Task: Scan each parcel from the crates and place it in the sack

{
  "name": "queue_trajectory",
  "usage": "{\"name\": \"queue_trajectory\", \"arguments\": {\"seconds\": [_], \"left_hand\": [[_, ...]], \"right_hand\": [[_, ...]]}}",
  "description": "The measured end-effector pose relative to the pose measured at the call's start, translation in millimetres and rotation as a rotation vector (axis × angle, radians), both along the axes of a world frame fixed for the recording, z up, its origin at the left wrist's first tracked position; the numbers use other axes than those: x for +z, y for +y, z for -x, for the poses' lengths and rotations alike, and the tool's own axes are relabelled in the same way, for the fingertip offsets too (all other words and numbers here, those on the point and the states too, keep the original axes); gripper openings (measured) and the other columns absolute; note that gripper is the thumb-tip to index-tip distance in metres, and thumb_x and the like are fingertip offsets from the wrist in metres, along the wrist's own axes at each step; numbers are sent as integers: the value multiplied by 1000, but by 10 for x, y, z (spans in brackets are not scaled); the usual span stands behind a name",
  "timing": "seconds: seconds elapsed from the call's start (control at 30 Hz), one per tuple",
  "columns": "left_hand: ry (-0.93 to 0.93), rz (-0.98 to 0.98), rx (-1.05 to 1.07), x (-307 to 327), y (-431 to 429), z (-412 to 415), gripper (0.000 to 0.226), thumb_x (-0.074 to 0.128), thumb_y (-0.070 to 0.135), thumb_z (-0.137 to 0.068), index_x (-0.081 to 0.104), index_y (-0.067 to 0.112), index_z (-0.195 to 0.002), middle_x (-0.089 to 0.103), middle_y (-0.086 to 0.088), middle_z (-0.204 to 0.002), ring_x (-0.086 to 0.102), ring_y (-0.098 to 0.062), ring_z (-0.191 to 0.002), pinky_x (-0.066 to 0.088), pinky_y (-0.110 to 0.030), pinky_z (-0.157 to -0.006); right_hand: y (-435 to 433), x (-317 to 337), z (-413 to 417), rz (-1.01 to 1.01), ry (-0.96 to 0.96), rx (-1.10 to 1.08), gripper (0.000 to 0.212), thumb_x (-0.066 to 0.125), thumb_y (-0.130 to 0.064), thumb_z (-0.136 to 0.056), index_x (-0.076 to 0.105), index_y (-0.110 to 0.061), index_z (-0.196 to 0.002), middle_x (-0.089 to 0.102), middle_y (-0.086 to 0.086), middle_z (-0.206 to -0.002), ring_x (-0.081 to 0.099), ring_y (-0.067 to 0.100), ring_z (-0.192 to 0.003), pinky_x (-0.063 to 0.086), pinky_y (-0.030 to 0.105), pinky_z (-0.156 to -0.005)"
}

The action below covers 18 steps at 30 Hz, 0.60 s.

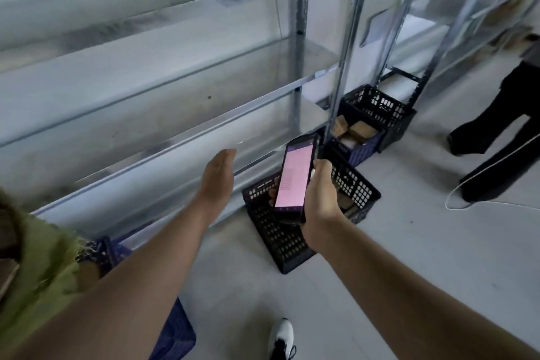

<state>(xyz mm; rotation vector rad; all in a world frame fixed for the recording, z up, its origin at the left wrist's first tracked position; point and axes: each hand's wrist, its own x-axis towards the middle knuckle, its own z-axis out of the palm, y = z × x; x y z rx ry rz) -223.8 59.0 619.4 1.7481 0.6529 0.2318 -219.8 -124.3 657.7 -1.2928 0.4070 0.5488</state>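
the fingers of the left hand (pixel 217 175) lie straight and together, holding nothing, the palm turned inward as the bare arm reaches toward the low metal shelving (pixel 175 114) on the left. the right hand (pixel 321 196) has its fingers curled round the edges of a black handheld scanner with a lit pink screen (pixel 293 178), held tilted with the screen up.

directly under the scanner, on the pale grey floor (pixel 409 257), stands a black perforated plastic crate (pixel 280 240); the scanner and right hand block most of its inside, and only a brown shape shows by the wrist. just beyond it, farther right, a blue plastic crate (pixel 355 152) holds brown cardboard parcels (pixel 361 130), with a shelf upright crossing in front of it. a second black lattice crate (pixel 377 108) sits touching the blue one on its far side.

at the near left edge hangs crumpled yellow-green fabric (pixel 38 280), and beneath the left arm the corner of another blue crate (pixel 175 333) shows. a white and black shoe (pixel 282 336) stands at the near edge. on the far right are another person's legs in black trousers (pixel 496 131), with a thin white cable (pixel 455 199) looped on the floor near them.
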Motion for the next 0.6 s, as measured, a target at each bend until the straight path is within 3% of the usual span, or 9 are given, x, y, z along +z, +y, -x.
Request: {"name": "queue_trajectory", "arguments": {"seconds": [0.03, 0.07, 0.17, 0.3, 0.37, 0.4, 0.5, 0.6], "left_hand": [[6, 10, -22, -58, -74, -173, 23, 43, 27, -112, 66, 29, -112, 63, 13, -111, 57, -22, -124, 42, -50, -117], [17, 17, -48, -113, -151, -336, 22, 43, 27, -112, 65, 30, -107, 62, 15, -108, 57, -22, -122, 43, -50, -116], [50, 69, -108, -303, -333, -817, 26, 43, 30, -112, 65, 33, -99, 63, 17, -107, 57, -23, -120, 42, -53, -116], [82, 93, -214, -508, -609, -1459, 33, 43, 44, -107, 65, 29, -127, 61, 6, -129, 55, -21, -128, 40, -55, -119], [129, 91, -244, -603, -762, -1764, 28, 43, 44, -107, 65, 30, -116, 63, 8, -123, 56, -22, -126, 41, -54, -118], [150, 91, -262, -630, -859, -1900, 31, 44, 48, -104, 66, 30, -116, 64, 9, -124, 56, -21, -128, 41, -53, -118], [212, 100, -280, -806, -1113, -2306, 57, 44, 62, -96, 59, 30, -142, 57, 5, -148, 51, -20, -140, 36, -54, -122], [250, 113, -243, -1014, -1391, -2706, 58, 41, 56, -103, 54, 24, -149, 53, 2, -152, 48, -21, -141, 34, -55, -122]], "right_hand": [[-54, -84, -151, 12, 12, -39, 68, 41, -61, -81, 61, -3, -111, 69, 28, -111, 70, 42, -99, 54, 45, -99], [-110, -141, -289, 13, 19, -63, 69, 42, -61, -76, 61, -5, -111, 64, 26, -107, 65, 41, -95, 51, 45, -95], [-326, -262, -725, 48, 43, -90, 76, 38, -57, -85, 60, 3, -125, 69, 15, -97, 66, 33, -85, 53, 44, -84], [-679, -461, -1288, 85, 36, -141, 62, 33, -51, -102, 70, -4, -119, 77, 19, -97, 72, 34, -79, 56, 45, -79], [-858, -534, -1554, 89, 63, -185, 53, 32, -47, -106, 71, -11, -108, 76, 16, -91, 71, 35, -79, 55, 46, -80], [-949, -560, -1689, 83, 77, -197, 51, 32, -46, -106, 71, -13, -104, 75, 16, -92, 70, 35, -81, 54, 46, -80], [-1229, -695, -2148, 98, 128, -217, 53, 37, -53, -94, 69, -12, -109, 77, 18, -105, 70, 37, -89, 57, 49, -87], [-1561, -924, -2639, 114, 172, -156, 51, 34, -47, -102, 68, -9, -107, 73, 20, -96, 69, 37, -85, 58, 39, -71]]}}
